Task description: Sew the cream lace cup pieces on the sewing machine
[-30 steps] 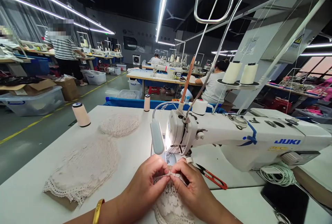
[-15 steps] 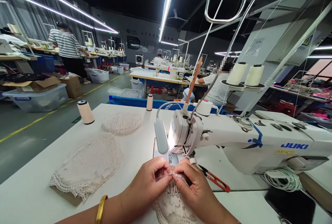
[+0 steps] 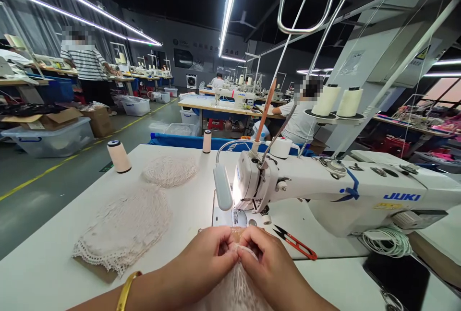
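Note:
Both of my hands pinch the top edge of a cream lace piece, just in front of the sewing machine's needle area. My left hand grips it between thumb and fingers, and my right hand does the same close beside it. Below them the lace hangs down, slightly blurred. The white sewing machine stands behind my hands, its lamp lighting the needle. Red-handled thread snips lie to the right of my right hand. On the left rests a stack of lace pieces.
A second lace pile lies farther back. Two thread cones, one at the left edge and one at the back, stand on the table. A coiled white cable and a black flat object are at right. Other people work beyond.
My hands have drawn closer together and slightly toward me, still pinching the lace. The lace below them now hangs narrower and more gathered. The view has shifted slightly.

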{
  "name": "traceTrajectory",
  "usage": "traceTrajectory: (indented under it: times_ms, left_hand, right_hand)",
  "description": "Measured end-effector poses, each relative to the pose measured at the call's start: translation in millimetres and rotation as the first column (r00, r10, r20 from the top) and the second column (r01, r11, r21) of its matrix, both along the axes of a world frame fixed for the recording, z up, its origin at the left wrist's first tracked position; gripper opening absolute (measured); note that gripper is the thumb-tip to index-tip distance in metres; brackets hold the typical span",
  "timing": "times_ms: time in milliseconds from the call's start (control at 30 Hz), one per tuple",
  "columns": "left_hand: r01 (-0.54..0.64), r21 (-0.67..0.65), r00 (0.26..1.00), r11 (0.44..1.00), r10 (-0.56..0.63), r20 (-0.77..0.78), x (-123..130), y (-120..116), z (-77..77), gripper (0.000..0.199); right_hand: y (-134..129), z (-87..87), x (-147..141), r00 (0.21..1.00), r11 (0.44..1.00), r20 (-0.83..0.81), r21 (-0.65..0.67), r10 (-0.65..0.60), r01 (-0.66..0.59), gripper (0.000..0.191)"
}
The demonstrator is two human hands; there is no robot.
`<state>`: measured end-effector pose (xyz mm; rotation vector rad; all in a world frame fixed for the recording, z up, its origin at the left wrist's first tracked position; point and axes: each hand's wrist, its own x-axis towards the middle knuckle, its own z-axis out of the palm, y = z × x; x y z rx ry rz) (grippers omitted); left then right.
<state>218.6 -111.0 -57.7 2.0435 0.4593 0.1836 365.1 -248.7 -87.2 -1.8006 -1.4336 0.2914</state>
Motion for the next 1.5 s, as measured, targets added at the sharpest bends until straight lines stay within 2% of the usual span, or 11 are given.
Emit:
traceTrajectory:
  times_ms: [33,133,200,300,367,433,567,833,1200,1367,1500]
  left_hand:
    - [-0.041,0.154,0.999,0.987,0.046,-0.029,4,3,-6.0,0.029]
    - [-0.111,0.54,0.993,0.834,0.119,0.021,17,11,-25.9,0.02]
    - [-0.157,0.659,0.987,0.736,0.091,0.134,21,14,-35.5,0.007]
    - [-0.193,0.766,0.96,0.613,-0.044,0.277,21,14,-41.5,0.017]
    - [-0.157,0.801,0.935,0.577,-0.175,0.309,19,14,-42.4,0.023]
    - [-0.113,0.806,0.918,0.581,-0.249,0.309,17,16,-43.0,0.027]
    - [-0.099,0.795,0.918,0.598,-0.253,0.305,17,18,-44.6,0.027]
    - [-0.102,0.793,0.924,0.6,-0.238,0.299,16,18,-49.1,0.026]
    - [-0.06,0.805,0.951,0.59,-0.211,0.225,18,21,-48.5,0.027]
    - [-0.128,0.803,0.952,0.583,-0.156,0.265,20,21,-56.0,0.023]
    - [-0.079,0.815,0.961,0.575,-0.172,0.215,18,20,-47.2,0.022]
  right_hand:
    - [7,-2.8,2,0.998,0.998,0.046,-0.037,-0.038,0.04,0.016]
    - [26,-13.9,9,0.975,0.99,0.191,-0.062,-0.114,0.128,0.021]
    - [33,-20.3,14,0.966,0.987,0.22,-0.055,-0.134,0.149,0.021]
    - [33,-24.8,20,0.962,0.985,0.231,-0.057,-0.144,0.161,0.018]
    - [30,-24.9,23,0.961,0.986,0.24,-0.061,-0.14,0.158,0.015]
    - [25,-24.4,25,0.961,0.987,0.248,-0.066,-0.124,0.144,0.013]
    - [14,-24.7,29,0.947,0.998,0.318,-0.024,-0.044,0.054,0.009]
    - [8,-18.3,27,0.861,0.99,0.502,0.057,0.08,-0.125,0.031]
    - [12,-25.0,38,0.834,1.0,0.551,0.002,0.014,-0.018,0.028]
    - [13,-26.8,38,0.848,1.0,0.53,-0.009,-0.005,0.012,0.027]
    - [14,-29.2,39,0.846,1.0,0.533,-0.004,-0.005,0.009,0.029]
